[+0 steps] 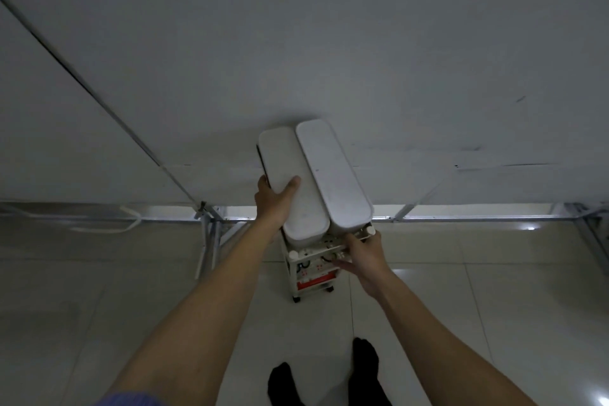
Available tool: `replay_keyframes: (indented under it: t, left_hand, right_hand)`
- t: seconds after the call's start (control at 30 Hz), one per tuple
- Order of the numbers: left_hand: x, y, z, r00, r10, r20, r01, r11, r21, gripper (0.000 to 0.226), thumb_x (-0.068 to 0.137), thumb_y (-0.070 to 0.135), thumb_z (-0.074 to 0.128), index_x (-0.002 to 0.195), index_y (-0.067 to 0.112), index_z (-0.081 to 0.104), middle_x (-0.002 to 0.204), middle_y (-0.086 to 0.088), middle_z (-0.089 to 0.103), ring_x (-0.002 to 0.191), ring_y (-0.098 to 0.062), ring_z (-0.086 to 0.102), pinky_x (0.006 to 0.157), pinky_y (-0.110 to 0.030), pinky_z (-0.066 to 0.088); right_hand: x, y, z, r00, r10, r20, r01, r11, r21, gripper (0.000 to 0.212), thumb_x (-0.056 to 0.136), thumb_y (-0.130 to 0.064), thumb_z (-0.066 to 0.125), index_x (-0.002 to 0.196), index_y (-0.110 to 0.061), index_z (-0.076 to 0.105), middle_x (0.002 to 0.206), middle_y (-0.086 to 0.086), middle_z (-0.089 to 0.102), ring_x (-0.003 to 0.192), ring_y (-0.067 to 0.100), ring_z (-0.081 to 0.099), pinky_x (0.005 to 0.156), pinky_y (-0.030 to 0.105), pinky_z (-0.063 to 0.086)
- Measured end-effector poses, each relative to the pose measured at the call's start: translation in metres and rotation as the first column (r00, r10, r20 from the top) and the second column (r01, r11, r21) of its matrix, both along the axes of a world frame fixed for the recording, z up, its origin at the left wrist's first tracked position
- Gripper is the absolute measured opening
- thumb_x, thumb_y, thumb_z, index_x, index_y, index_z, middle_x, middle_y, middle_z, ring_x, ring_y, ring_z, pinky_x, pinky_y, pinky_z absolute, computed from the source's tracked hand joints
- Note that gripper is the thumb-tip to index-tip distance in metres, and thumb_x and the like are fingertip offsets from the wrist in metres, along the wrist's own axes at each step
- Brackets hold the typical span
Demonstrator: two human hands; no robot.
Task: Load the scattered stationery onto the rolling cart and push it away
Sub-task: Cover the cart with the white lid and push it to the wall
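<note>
Socked feet (324,379); no legible labels.

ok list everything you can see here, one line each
lidded boxes: 2, white, side by side on top of the cart, partly over the table edge
rolling cart: 1, white with black casters, on the floor below the boxes; red and white items on its lower shelves, too small to name
table: 1, grey-white top, metal frame
floor: pale glossy tiles
left hand: 1, gripping the left box
right hand: 1, on the cart's top rail
feet: 2, black socks, bottom centre
</note>
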State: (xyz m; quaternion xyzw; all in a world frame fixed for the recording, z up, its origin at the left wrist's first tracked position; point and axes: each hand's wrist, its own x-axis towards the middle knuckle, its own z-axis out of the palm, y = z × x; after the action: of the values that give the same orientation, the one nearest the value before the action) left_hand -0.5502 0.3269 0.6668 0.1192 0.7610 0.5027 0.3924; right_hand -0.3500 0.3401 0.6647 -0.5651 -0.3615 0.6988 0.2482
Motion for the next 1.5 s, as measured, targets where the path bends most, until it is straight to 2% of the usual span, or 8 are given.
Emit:
replay_keyframes:
  t: [0.2,0.33,0.47,0.6,0.87,1.1,1.3,1.5]
  left_hand:
    - [0.037,0.004,-0.001,0.991,0.134,0.006,-0.134,0.991,-0.031,0.085,0.081,0.049,0.074,0.148,0.017,0.031,0.138,-0.012,0.049,0.121,-0.032,0.054,0.101,-0.049,0.049]
    - [0.064,0.016,0.001,0.975,0.222,0.013,-0.221,0.975,-0.039,0.085,0.081,0.048,0.074,0.147,0.014,0.033,0.138,-0.016,0.049,0.12,-0.033,0.055,0.1,-0.045,0.049]
    - [0.098,0.032,0.002,0.939,0.342,0.037,-0.34,0.939,-0.049,0.089,0.083,0.047,0.072,0.152,0.014,0.026,0.145,-0.019,0.04,0.125,-0.035,0.05,0.102,-0.04,0.045]
    - [0.128,0.051,0.003,0.902,0.429,0.043,-0.423,0.9,-0.102,0.09,0.084,0.054,0.068,0.152,0.017,0.023,0.146,-0.021,0.037,0.127,-0.039,0.047,0.107,-0.049,0.04]
    - [0.178,0.101,0.01,0.767,0.623,0.155,-0.618,0.782,-0.08,0.092,0.086,0.048,0.068,0.154,0.018,0.015,0.146,-0.021,0.033,0.126,-0.041,0.045,0.103,-0.048,0.044]
    - [0.206,0.145,0.016,0.639,0.751,0.167,-0.749,0.657,-0.085,0.093,0.087,0.047,0.068,0.155,0.017,0.012,0.148,-0.024,0.031,0.128,-0.039,0.044,0.097,-0.037,0.04]
    - [0.226,0.184,0.016,0.543,0.805,0.238,-0.809,0.578,-0.109,0.096,0.087,0.053,0.064,0.155,0.022,0.005,0.155,-0.018,0.022,0.135,-0.038,0.036,0.107,-0.05,0.037]
    - [0.23,0.21,0.016,0.489,0.837,0.245,-0.849,0.522,-0.088,0.093,0.088,0.053,0.063,0.155,0.025,0.005,0.155,-0.015,0.022,0.133,-0.036,0.039,0.102,-0.049,0.04]
  right_hand:
    - [0.031,0.029,-0.004,0.991,0.126,0.037,-0.128,0.99,0.064,0.023,0.085,-0.013,0.068,0.108,-0.016,0.063,0.098,0.011,0.072,0.085,0.021,0.072,0.06,0.039,0.059]
    - [0.054,0.058,-0.001,0.976,0.214,0.036,-0.216,0.975,0.054,0.021,0.083,-0.014,0.066,0.102,-0.025,0.066,0.092,0.006,0.073,0.074,0.014,0.072,0.061,0.038,0.059]
    - [0.074,0.098,0.004,0.934,0.341,0.107,-0.348,0.936,0.059,0.021,0.084,-0.009,0.059,0.099,-0.022,0.064,0.1,0.014,0.07,0.094,0.025,0.069,0.071,0.05,0.06]
    - [0.092,0.144,0.008,0.875,0.455,0.164,-0.471,0.88,0.07,0.017,0.088,-0.015,0.062,0.097,-0.029,0.062,0.102,0.005,0.069,0.096,0.018,0.065,0.062,0.037,0.058]
    - [0.105,0.232,0.005,0.735,0.637,0.234,-0.662,0.748,0.044,0.019,0.077,-0.03,0.063,0.086,-0.045,0.066,0.102,0.0,0.071,0.102,0.019,0.067,0.066,0.036,0.057]
    - [0.101,0.299,0.001,0.64,0.731,0.235,-0.756,0.655,0.021,0.042,0.069,-0.02,0.062,0.109,-0.031,0.059,0.107,0.005,0.069,0.099,0.021,0.067,0.078,0.045,0.058]
    - [0.089,0.341,-0.003,0.662,0.719,0.211,-0.74,0.671,0.038,0.036,0.083,-0.008,0.057,0.114,-0.027,0.058,0.107,0.008,0.066,0.089,0.022,0.062,0.068,0.038,0.057]
    - [0.08,0.362,-0.01,0.737,0.664,0.125,-0.672,0.739,0.032,0.048,0.072,-0.009,0.057,0.118,-0.023,0.062,0.101,0.011,0.066,0.079,0.021,0.061,0.069,0.039,0.056]
